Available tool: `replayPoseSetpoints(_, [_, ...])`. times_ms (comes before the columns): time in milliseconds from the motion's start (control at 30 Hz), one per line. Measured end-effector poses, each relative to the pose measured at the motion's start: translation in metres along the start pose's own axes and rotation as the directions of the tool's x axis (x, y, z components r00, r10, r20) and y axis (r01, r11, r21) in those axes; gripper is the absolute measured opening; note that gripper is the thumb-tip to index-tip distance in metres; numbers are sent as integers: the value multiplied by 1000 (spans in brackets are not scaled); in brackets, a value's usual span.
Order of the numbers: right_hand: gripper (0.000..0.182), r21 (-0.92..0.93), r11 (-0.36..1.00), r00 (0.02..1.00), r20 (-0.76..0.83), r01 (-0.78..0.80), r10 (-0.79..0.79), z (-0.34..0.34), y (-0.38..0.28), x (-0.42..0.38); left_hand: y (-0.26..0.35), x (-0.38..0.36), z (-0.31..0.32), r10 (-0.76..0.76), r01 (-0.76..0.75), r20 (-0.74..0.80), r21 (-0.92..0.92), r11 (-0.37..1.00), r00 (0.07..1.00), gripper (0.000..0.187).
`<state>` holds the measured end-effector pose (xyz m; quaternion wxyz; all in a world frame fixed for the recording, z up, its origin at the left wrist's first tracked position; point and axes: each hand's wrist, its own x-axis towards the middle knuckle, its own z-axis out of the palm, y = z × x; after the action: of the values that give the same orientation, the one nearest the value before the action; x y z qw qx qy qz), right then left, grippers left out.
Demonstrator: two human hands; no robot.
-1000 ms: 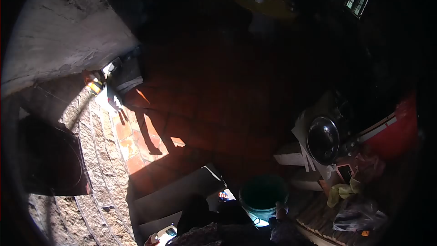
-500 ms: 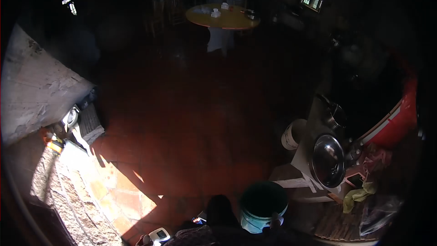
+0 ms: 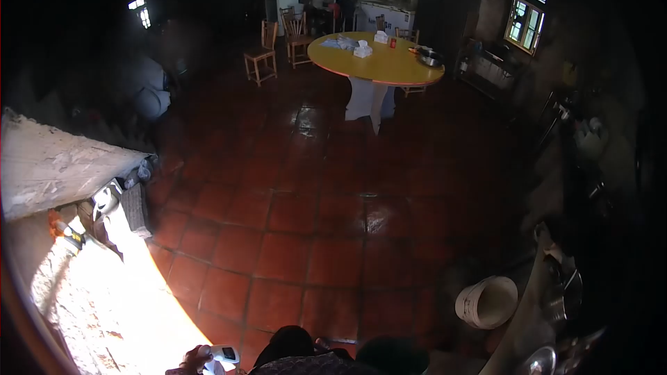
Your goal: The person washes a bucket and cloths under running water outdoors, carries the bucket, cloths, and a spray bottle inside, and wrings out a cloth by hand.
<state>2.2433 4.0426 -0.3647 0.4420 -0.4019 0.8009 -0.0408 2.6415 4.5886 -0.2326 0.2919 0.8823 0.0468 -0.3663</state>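
Note:
At the bottom edge, left of centre, my left hand point(image 3: 197, 359) is closed around a small white object with a dark panel point(image 3: 224, 354). My right hand is out of view. The dark teal bucket point(image 3: 394, 355) shows only in part at the bottom edge, very dim, to the right of my dark-clothed legs point(image 3: 292, 344).
Ahead, a round yellow table point(image 3: 375, 69) holds tissue boxes and a pot point(image 3: 430, 58). Wooden chairs point(image 3: 261, 55) stand behind left. A white bucket point(image 3: 486, 302) sits lower right beside a counter point(image 3: 521, 312). Lower left is a sunlit ledge point(image 3: 125, 312).
The view has tilted up and brightened, showing more of the room. The teal bucket has slid down to the frame edge, and my right hand, earlier at its rim, is no longer visible.

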Motion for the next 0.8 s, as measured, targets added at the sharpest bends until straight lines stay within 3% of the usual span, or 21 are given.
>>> replayPoseSetpoints(100, [30,26,999,999,-5,36,-36,5,-94,42,85,42,28,-28,30,42,-37,999,999,40])
replayPoseSetpoints(167, [30,46,998,999,-10,46,-45,6,-152,66,135,81,42,16,-21,90,46,999,996,47])
replayPoseSetpoints(233, [29,58,997,998,-23,57,-56,6,-204,91,191,116,54,116,-117,150,2,993,982,48])
replayPoseSetpoints(267, [29,64,996,998,-28,59,-57,5,-226,102,210,147,63,39,-40,223,0,999,974,51])
replayPoseSetpoints(400, [29,112,994,998,-62,20,-13,0,-314,150,369,213,104,125,-150,232,93,984,965,53])
replayPoseSetpoints(500, [29,141,989,996,-69,-43,53,-9,-347,180,453,258,111,137,-200,247,249,948,959,54])
replayPoseSetpoints(567, [28,170,982,993,-78,-79,94,-17,-367,204,492,312,133,291,-374,267,349,859,918,56])
replayPoseSetpoints(633, [28,188,976,987,-89,-114,133,-21,-384,231,561,337,151,227,-320,306,302,898,925,55])
replayPoseSetpoints(667, [28,194,972,983,-95,-135,155,-24,-392,244,596,344,163,250,-324,239,356,877,938,53])
replayPoseSetpoints(767, [28,205,959,970,-102,-197,221,-38,-407,285,740,311,197,271,-344,222,429,836,937,50])
replayPoseSetpoints(800, [28,204,955,965,-106,-216,241,-45,-409,303,762,326,212,228,-302,213,445,843,950,47])
